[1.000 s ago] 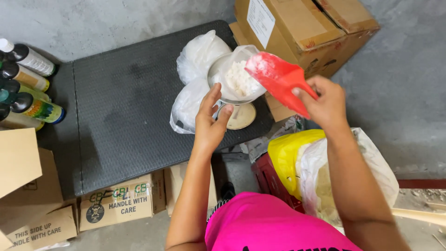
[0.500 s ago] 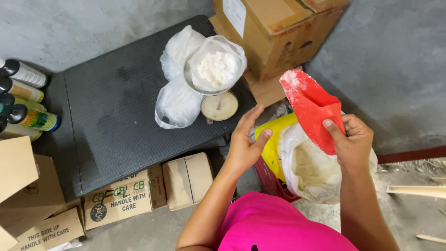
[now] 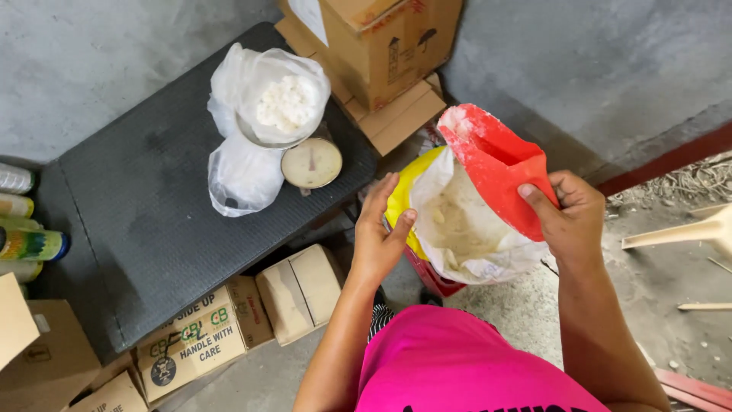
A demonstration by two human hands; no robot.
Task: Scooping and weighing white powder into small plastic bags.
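My right hand (image 3: pixel 570 217) grips a red plastic scoop (image 3: pixel 496 164) dusted with white powder, held over an open white sack (image 3: pixel 465 229) of pale powder. My left hand (image 3: pixel 379 233) rests on the sack's near rim, beside its yellow outer bag (image 3: pixel 404 194), fingers loosely spread. On the dark mat (image 3: pixel 137 198) a small dial scale (image 3: pixel 311 162) carries a clear plastic bag with white lumps (image 3: pixel 278 99). A second filled clear bag (image 3: pixel 242 177) lies against the scale.
Stacked cardboard boxes (image 3: pixel 374 46) stand behind the sack. More boxes (image 3: pixel 198 336) lie along the mat's near edge and at the lower left. Several bottles (image 3: pixel 27 244) lie at the left edge. A pale wooden piece (image 3: pixel 679 233) lies on the right floor.
My right hand carried the red scoop from the bag on the scale down to the sack. My left hand left the scale's bag and came to the sack's rim.
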